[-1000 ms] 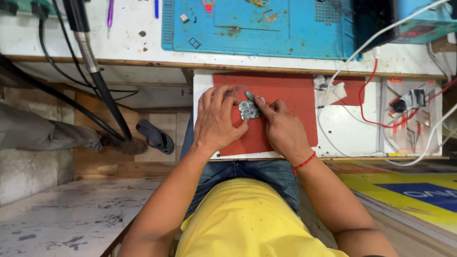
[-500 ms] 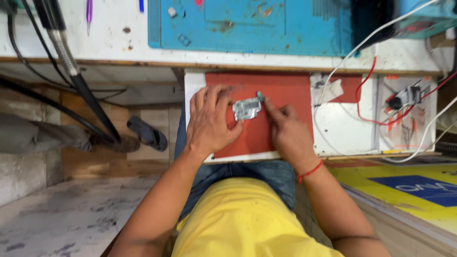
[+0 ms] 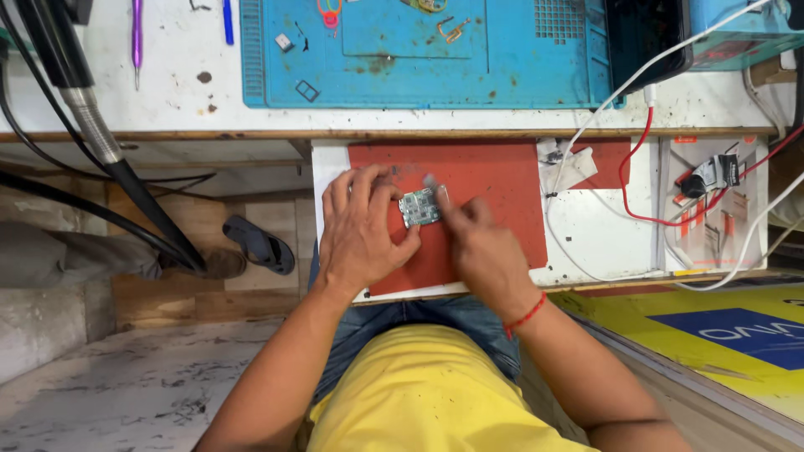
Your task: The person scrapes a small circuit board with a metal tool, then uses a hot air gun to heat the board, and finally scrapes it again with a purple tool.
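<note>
A small green circuit board lies on a red mat that covers a white pull-out tray. My left hand rests on the mat to the board's left, its fingers pressed against the board's edge and holding it. My right hand is on the board's right side, blurred by motion, with a thin grey tool held between the fingertips just above the board. A red thread bracelet circles my right wrist.
A blue work mat with small parts lies on the white bench above. A purple tool and a blue pen lie to its left. Red and white wires trail over the tray's right side. Black cables hang at left.
My right hand has pulled back and down to the right of the board, and the view has shifted slightly. My left hand stays against the board.
</note>
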